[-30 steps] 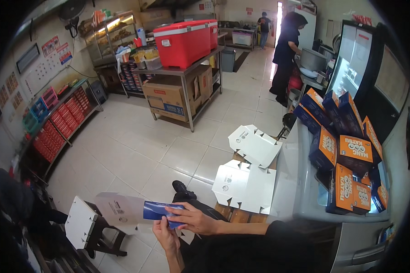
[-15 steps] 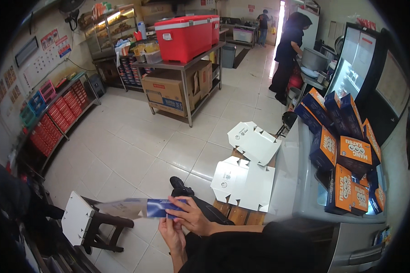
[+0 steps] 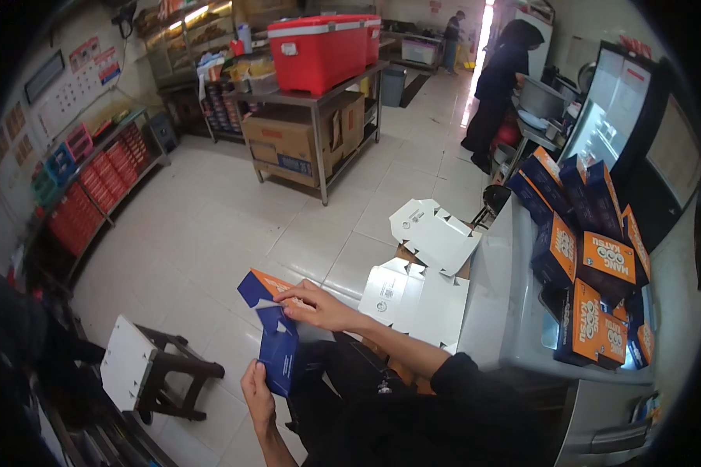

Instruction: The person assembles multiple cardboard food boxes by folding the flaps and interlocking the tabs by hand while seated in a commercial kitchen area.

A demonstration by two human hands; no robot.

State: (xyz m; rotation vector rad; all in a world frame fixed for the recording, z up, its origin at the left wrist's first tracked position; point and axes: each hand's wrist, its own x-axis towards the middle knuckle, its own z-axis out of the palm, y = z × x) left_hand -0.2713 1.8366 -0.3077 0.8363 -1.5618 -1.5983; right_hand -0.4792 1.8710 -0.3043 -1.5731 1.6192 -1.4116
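Above my lap I hold a partly folded blue and orange cardboard box (image 3: 279, 352), its upper flaps bent and a bit of pale inner side showing. My left hand (image 3: 258, 395) grips its lower left edge, thumb and fingers closed on the card. My right hand (image 3: 318, 307) has its fingers closed at the upper flaps, beside the orange panel. To my right, flat white box blanks with dark notches, a nearer one (image 3: 420, 300) and a farther one (image 3: 432, 240), lie on a wooden bench.
Finished blue and orange boxes (image 3: 592, 327) are piled on a grey chest lid (image 3: 514, 311) at right. A dark stool (image 3: 181, 373) topped by a white notched sheet (image 3: 128, 364) stands at left. Farther off are a red cooler (image 3: 319, 58) on a steel table and a person (image 3: 497, 93).
The box, held flat and blurred earlier, is now upright and partly folded out. My right hand has moved up to its top flaps; my left hand has shifted left to its lower edge.
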